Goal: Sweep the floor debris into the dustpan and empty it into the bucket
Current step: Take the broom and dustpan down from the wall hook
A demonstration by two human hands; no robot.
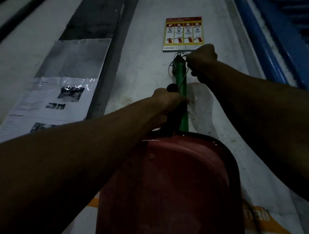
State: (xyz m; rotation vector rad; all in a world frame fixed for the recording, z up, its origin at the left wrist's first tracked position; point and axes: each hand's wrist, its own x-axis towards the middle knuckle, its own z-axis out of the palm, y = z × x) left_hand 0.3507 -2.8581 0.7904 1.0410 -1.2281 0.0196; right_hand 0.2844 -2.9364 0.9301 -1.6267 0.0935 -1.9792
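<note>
A red dustpan (170, 177) hangs upright against the pale wall, its dark rim towards me. My left hand (167, 103) grips the dustpan's black handle (172, 87), whose tip sticks out above my fist. Right behind it a green broom handle (181, 77) runs up the wall to a small metal hook (178, 55). My right hand (201, 62) is up at that hook, fingers curled and pinching a thin string (184, 79) that loops from the top of the green handle. No bucket or floor debris is in sight.
A fire-extinguisher "PASS" poster (184, 33) is fixed just above the hook. Printed sheets in plastic sleeves (58, 92) hang on the wall to the left, beside a grey vertical strip (110, 69). A blue frame (270, 42) stands at the right. A white sack with orange print (258, 216) lies behind the dustpan.
</note>
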